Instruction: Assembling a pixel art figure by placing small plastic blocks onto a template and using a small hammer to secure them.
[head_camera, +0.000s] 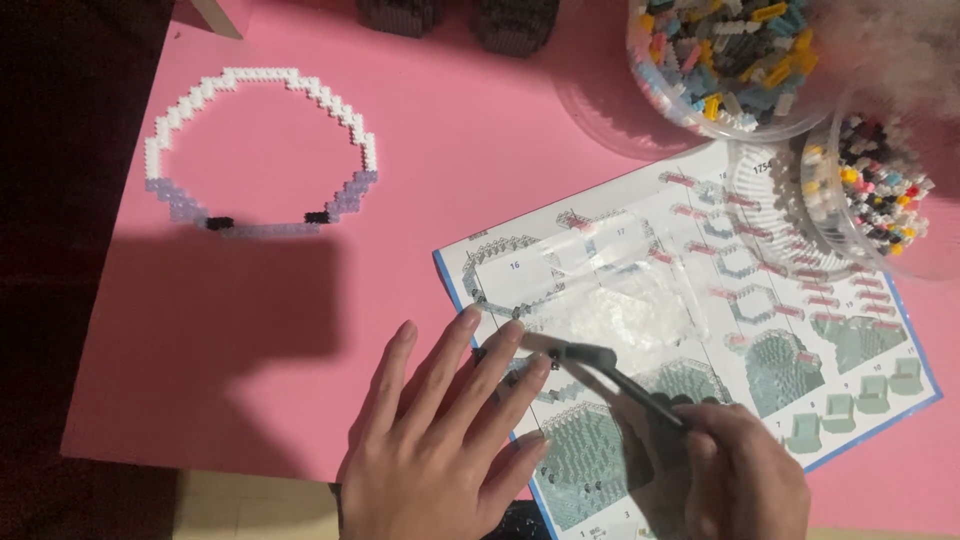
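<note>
Tweezers, dark grey and slim (610, 378), are the item in hand; they run diagonally in the lower centre of the frame, tips toward the upper left, and their rear end sits inside the right hand (735, 475).

Pink flat tabletop (240, 330) fills most of the frame and carries everything else.

Printed instruction sheet with a blue border and grey-green diagrams (860, 360) lies tilted across the lower right of the tabletop.

Left hand (440, 440) rests at the lower centre, palm down, fingers spread flat. Its fingertips lie on the left edge of the sheet, touching it. It grips nothing.

The right hand sits at the lower right edge of the frame, its fingers closed around the rear of the tweezers. The tweezer tips end just beside the left fingertips. Whether anything is pinched between the tips cannot be determined.

Ring of small building bricks, white on top, pale lilac at the bottom, with two black bricks (262, 150), lies in the upper left, well apart from both hands.

Clear round plastic tub of mixed-colour bricks (720, 60) stands at the upper right edge. A second clear tub of mixed bricks (875, 190) sits below it, overlapping the sheet's upper right corner.

Clear plastic bag of small translucent white pieces (630, 300) lies on the sheet, near the tweezer tips.

Two dark brick-built blocks (460, 20) sit at the top centre edge, partly cut off.
</note>
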